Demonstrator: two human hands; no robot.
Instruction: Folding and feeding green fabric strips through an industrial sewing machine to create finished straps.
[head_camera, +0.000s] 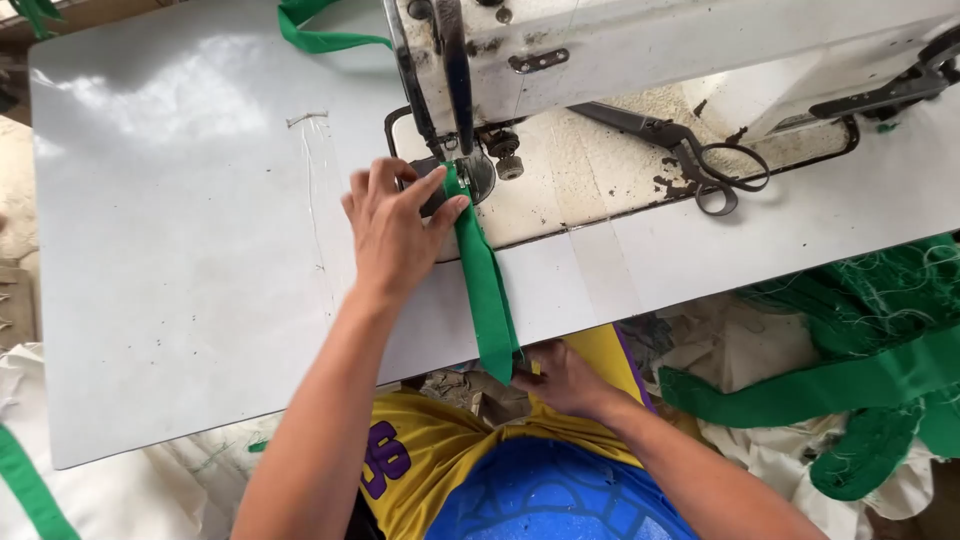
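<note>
Fingers of our left hand (395, 232) press the green strip (485, 280) flat at the needle; our right hand (560, 378) pinches its lower end below the bench (180, 260).

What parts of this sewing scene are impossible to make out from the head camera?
- Needle and presser foot: hidden behind the left hand and the green strip.
- Right hand fingertips: tucked under the table edge, so its grip on the strip's lower end is unclear.
- Sewing machine: its top is cut off by the frame.
- Scissors: blade tips are lost under the machine.
</note>
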